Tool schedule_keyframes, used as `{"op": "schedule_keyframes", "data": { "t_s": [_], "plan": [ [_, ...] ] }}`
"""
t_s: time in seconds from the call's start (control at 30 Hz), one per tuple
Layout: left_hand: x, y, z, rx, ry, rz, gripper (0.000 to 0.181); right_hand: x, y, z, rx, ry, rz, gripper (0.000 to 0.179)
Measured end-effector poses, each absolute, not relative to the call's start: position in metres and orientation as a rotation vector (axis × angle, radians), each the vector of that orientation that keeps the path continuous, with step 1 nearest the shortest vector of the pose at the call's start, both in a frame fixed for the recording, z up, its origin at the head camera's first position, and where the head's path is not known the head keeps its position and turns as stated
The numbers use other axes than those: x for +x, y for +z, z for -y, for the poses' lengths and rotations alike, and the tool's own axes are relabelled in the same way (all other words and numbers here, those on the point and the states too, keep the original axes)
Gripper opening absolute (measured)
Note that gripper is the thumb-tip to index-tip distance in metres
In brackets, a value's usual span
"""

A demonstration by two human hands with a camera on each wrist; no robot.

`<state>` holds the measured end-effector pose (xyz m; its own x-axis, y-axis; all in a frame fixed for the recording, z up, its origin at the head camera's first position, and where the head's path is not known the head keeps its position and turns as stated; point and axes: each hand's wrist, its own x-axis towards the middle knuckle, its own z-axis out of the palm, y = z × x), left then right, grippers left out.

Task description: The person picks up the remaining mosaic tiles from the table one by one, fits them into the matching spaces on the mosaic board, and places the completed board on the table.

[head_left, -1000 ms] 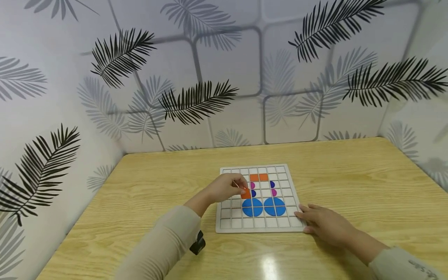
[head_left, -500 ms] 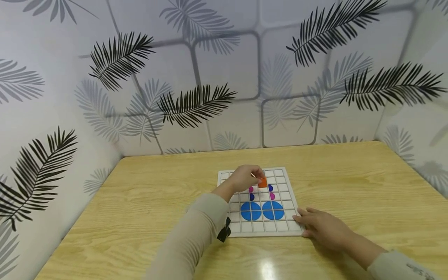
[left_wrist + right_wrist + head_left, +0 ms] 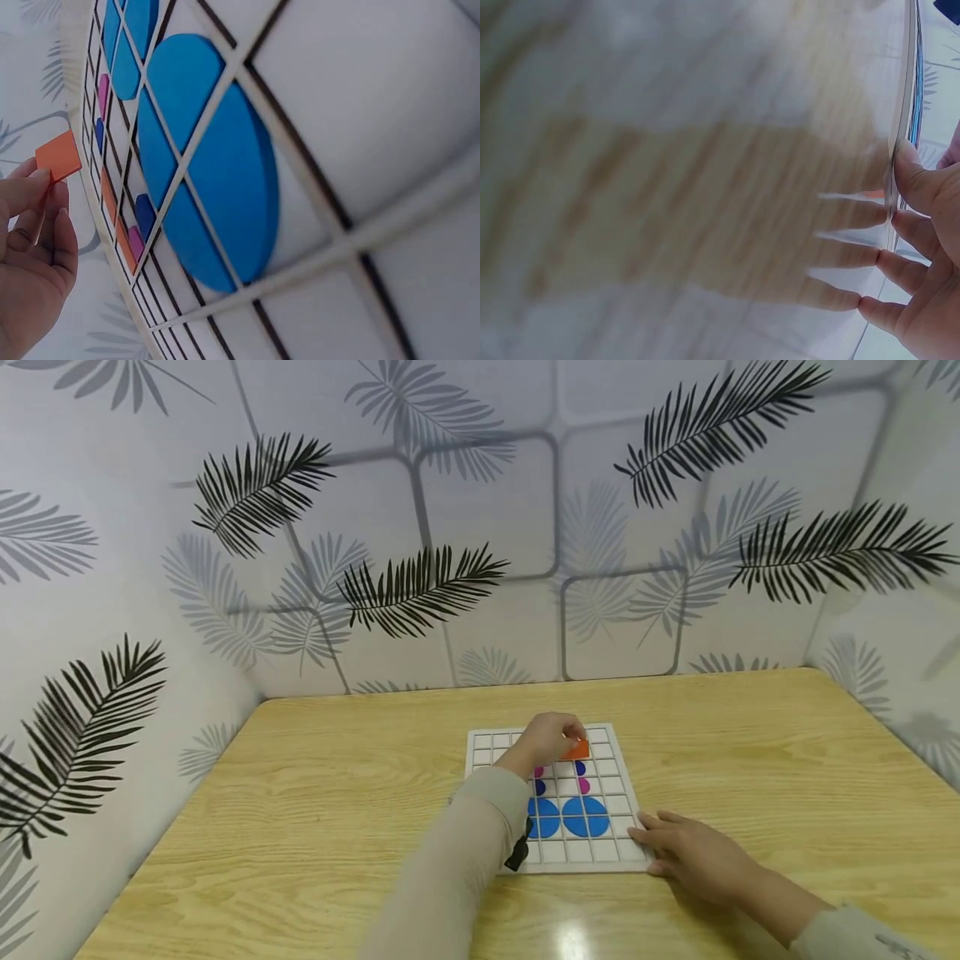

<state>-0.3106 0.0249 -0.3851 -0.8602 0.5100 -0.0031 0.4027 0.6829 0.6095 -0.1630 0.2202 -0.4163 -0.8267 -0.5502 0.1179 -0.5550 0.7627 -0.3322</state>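
A white gridded board (image 3: 579, 852) lies on the table. My left hand (image 3: 550, 740) pinches an orange square tile (image 3: 60, 157) between thumb and fingers, over the board's far rows. Orange pieces set in the grid (image 3: 116, 217) show in the left wrist view; in the head view the hand partly covers that row. Nearer on the board are two blue circles made of quarter pieces, the right one (image 3: 586, 817) whole in view. Small dark blue (image 3: 581, 768) and pink (image 3: 584, 786) half-rounds sit between. My right hand (image 3: 697, 858) touches the board's near right corner with extended fingers.
The wood-grain table (image 3: 337, 793) spreads out on both sides of the board. A leaf-patterned wall (image 3: 495, 610) stands behind its far edge. My left sleeve (image 3: 457, 860), with a black device at the wrist, covers the board's near left part.
My left hand has moved right and away from me across the board with an orange tile, to the far orange row. The right hand has stayed at the corner.
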Motion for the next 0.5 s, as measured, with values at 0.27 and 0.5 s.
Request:
{"op": "schedule_keyframes", "data": {
  "t_s": [0.27, 0.5],
  "plan": [
    [-0.316, -0.391, -0.032, 0.742, 0.771, -2.808, 0.015, -0.163, -0.419, -0.219, 0.941, 0.566, 2.918, 0.038],
    [-0.318, -0.39, -0.036, 0.752, 0.735, -2.836, 0.016, -0.163, -0.416, -0.219, 0.937, 0.545, 2.911, 0.038]
  ]
}}
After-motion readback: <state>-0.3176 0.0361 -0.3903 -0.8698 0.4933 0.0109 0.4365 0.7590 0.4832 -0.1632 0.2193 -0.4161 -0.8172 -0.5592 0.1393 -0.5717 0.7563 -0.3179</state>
